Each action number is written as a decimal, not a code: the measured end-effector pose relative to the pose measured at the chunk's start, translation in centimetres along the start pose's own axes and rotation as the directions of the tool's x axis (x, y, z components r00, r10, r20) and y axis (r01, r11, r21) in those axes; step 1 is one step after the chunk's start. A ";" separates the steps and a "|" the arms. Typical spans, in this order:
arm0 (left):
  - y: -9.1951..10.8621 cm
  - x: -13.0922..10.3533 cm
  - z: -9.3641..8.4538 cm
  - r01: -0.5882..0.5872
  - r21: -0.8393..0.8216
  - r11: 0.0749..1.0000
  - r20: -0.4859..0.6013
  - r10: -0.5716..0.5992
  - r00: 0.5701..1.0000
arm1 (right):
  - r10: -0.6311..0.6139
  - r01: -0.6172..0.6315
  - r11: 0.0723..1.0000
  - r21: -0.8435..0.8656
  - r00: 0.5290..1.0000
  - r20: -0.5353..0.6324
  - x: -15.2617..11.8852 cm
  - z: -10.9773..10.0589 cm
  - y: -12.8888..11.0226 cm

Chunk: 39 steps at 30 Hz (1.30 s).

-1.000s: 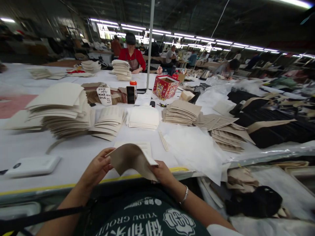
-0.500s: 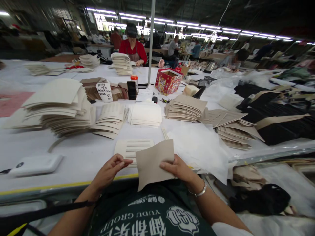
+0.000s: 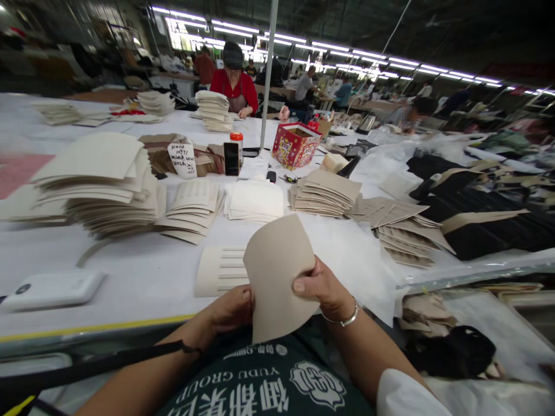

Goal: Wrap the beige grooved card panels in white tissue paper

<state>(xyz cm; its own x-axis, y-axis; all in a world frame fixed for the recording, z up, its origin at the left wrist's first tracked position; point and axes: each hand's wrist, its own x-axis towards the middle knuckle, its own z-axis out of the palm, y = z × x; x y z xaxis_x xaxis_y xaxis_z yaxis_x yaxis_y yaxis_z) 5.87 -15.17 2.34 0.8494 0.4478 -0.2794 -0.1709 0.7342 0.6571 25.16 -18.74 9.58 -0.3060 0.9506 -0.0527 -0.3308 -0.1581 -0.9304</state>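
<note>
A plain beige fabric panel, slightly curved, is held up in front of my apron. My right hand grips its right edge, thumb on the near face and the other fingers behind. At the left edge, my left hand is closed with its fingers partly tucked behind the panel. On the table just beyond lies a cream panel with several dark parallel lines, partly covered by the held one.
Tall stacks of cream panels stand at left, beside a smaller lined stack. White sheets and beige stacks lie ahead. A white device, a phone, a red box and a pole are around. A co-worker sits opposite.
The panel has been raised and turned more upright. My left hand has moved right, from in front of the lined panel to the held panel's left edge.
</note>
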 end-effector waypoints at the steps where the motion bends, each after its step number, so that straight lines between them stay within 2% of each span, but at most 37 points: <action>1: 0.3 0.0 0.1 -0.013 -0.017 1.000 0.002 0.013 1.000 | -0.014 0.014 1.000 -0.001 1.000 -0.012 0.0 -0.4 0.3; 3: 1.3 -0.4 -0.3 -0.011 -0.012 1.000 -0.002 0.011 1.000 | -0.017 0.016 0.999 -0.037 0.999 -0.038 0.1 -1.4 0.7; 6: 3.5 -1.6 -1.7 -0.064 0.116 0.991 -0.207 0.087 0.975 | 0.047 -0.061 0.984 -0.168 0.995 -0.086 0.5 -3.0 1.2; 8: 5.1 -2.4 -2.8 -0.050 0.272 0.961 -0.378 0.154 0.913 | 0.108 -0.138 0.942 -0.306 0.988 -0.113 1.3 -3.8 1.9; 10: 6.4 -2.9 -3.9 0.036 0.455 0.890 -0.505 0.224 0.834 | 0.177 -0.220 0.873 -0.436 0.975 -0.137 2.2 -4.2 3.1; 12: 6.9 -3.2 -4.7 0.151 0.618 0.771 -0.575 0.313 0.756 | 0.250 -0.297 0.802 -0.519 0.955 -0.160 3.1 -4.4 4.7; 14: 6.6 -3.2 -5.4 0.239 0.710 0.662 -0.598 0.388 0.702 | 0.280 -0.343 0.726 -0.597 0.939 -0.200 3.9 -4.6 6.3; 16: 5.9 -3.2 -6.1 0.258 0.727 0.636 -0.599 0.404 0.692 | 0.251 -0.353 0.609 -0.710 0.935 -0.249 4.5 -4.9 7.5; 18: 5.3 -3.1 -6.7 0.201 0.691 0.694 -0.588 0.379 0.714 | 0.207 -0.336 0.506 -0.794 0.941 -0.266 5.0 -5.3 8.0; 20: 5.2 -2.8 -7.1 0.134 0.643 0.754 -0.590 0.375 0.715 | 0.176 -0.306 0.464 -0.831 0.952 -0.252 5.3 -5.7 8.0; 22: 5.6 -2.5 -7.4 0.152 0.641 0.753 -0.607 0.375 0.701 | 0.144 -0.274 0.446 -0.852 0.961 -0.234 5.5 -5.9 7.7; 25: 6.5 -1.8 -7.5 0.306 0.733 0.608 -0.607 0.382 0.696 | 0.118 -0.254 0.379 -0.890 0.967 -0.225 5.7 -5.9 7.3; 27: 6.7 -1.4 -7.7 0.366 0.780 0.507 -0.590 0.401 0.701 | 0.123 -0.257 0.324 -0.910 0.966 -0.229 5.8 -5.9 7.1; 28: 6.7 -1.3 -7.9 0.377 0.788 0.487 -0.588 0.415 0.694 | 0.125 -0.259 0.303 -0.917 0.965 -0.232 5.9 -6.0 7.0; 30: 6.6 -1.3 -8.1 0.371 0.779 0.506 -0.605 0.448 0.658 | 0.119 -0.254 0.296 -0.921 0.966 -0.228 6.0 -6.2 6.9; 33: 6.7 -1.3 -8.0 0.310 0.728 0.612 -0.649 0.469 0.599 | 0.102 -0.225 0.399 -0.889 0.974 -0.201 6.1 -6.6 6.4; 36: 6.8 -1.1 -7.8 0.221 0.648 0.729 -0.688 0.436 0.580 | 0.116 -0.213 0.515 -0.830 0.977 -0.178 6.4 -7.1 6.1; 39: 6.5 -0.7 -7.9 0.176 0.542 0.821 -0.733 0.360 0.577 | 0.172 -0.226 0.501 -0.835 0.972 -0.159 7.0 -7.5 6.1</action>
<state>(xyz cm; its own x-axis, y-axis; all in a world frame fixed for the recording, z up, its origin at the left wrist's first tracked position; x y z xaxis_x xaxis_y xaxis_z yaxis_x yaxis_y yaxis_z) 0.25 -6.64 1.30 0.0629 0.8969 -0.4377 0.2800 0.4051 0.8703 27.66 -11.10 0.81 -0.2120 0.9396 -0.2688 0.6489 -0.0703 -0.7576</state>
